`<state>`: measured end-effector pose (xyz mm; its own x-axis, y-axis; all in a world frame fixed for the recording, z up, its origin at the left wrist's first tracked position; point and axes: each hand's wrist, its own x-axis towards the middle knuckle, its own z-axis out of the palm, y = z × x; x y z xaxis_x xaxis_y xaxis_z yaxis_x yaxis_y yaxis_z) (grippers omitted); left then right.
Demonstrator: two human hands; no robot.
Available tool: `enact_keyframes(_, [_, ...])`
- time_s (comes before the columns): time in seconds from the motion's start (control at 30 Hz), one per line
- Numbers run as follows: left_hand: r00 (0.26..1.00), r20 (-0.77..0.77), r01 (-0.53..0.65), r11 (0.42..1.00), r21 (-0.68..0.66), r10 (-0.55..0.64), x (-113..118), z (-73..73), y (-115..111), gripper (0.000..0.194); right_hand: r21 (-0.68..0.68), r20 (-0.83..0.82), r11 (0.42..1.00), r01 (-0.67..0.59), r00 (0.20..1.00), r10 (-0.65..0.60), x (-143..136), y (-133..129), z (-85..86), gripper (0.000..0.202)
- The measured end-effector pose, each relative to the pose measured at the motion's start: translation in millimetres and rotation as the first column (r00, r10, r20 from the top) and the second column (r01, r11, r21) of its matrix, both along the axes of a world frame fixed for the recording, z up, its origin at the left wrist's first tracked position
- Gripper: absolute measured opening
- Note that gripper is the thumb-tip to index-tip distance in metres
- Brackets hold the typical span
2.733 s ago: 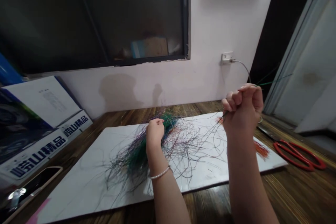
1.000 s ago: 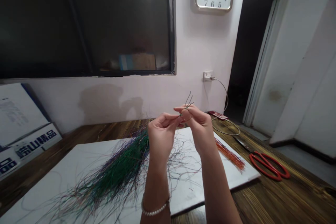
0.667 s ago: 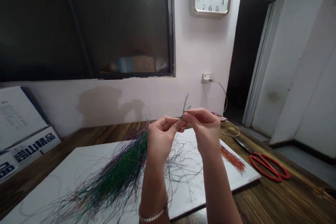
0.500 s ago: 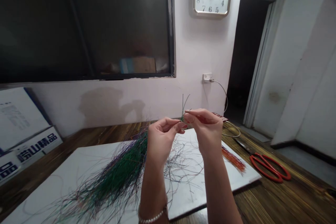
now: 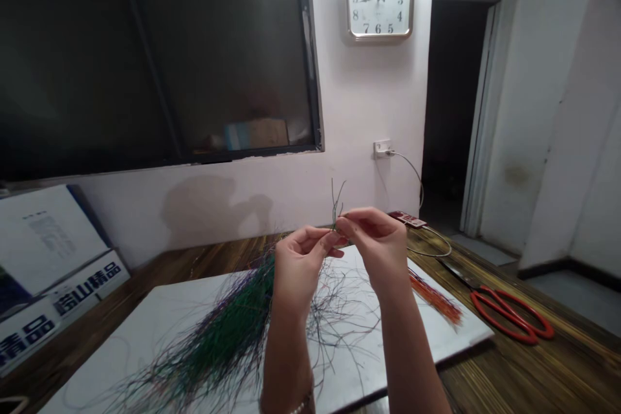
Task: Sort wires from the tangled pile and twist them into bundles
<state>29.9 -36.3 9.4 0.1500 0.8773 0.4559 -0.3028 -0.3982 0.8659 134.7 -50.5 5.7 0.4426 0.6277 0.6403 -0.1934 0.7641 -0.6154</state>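
Observation:
My left hand (image 5: pixel 299 268) pinches the lower end of a few thin green wires (image 5: pixel 334 197) between thumb and forefinger. Right beside it, my right hand (image 5: pixel 381 246) is closed with its fingertips on the same wires. Their free ends stick up above my fingers; the spot where the fingertips meet is too small to make out. Below and left of my hands, a thick bundle of green and purple wires (image 5: pixel 230 330) lies on a white board (image 5: pixel 130 326). Dark loose wires (image 5: pixel 339 314) spread out between my forearms.
Orange-red wires (image 5: pixel 439 301) lie at the board's right side. Red-handled scissors (image 5: pixel 512 317) rest on the wooden table (image 5: pixel 480 378). Behind them, a cable (image 5: pixel 444 252) runs by a flat red item (image 5: pixel 410 219). Boxes with printed characters (image 5: pixel 90 288) stand at left, before the wall.
The view has tilted and shifted a little, so the clock sits lower and the scissors further right. Both hands stay pinched together on the green wires.

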Motion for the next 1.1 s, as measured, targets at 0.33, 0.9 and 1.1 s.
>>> enact_keyframes(0.33, [0.999,-0.033,0.040,0.999,0.024,-0.040,-1,-1.0,0,0.013,0.176,0.013,0.984,0.036,0.999,-0.039,7,-2,0.2,0.012])
enact_keyframes(0.9, [0.993,-0.077,0.092,0.996,-0.008,-0.093,-2,-1.0,6,0.019,0.143,0.145,0.987,-0.071,0.988,0.050,8,-9,-1.8,0.010])
enact_keyframes(1.1, [0.993,-0.084,0.085,0.996,-0.030,-0.087,-7,-5.7,14,0.024,0.085,0.023,0.996,-0.020,1.000,0.018,-1,-3,-0.9,0.011])
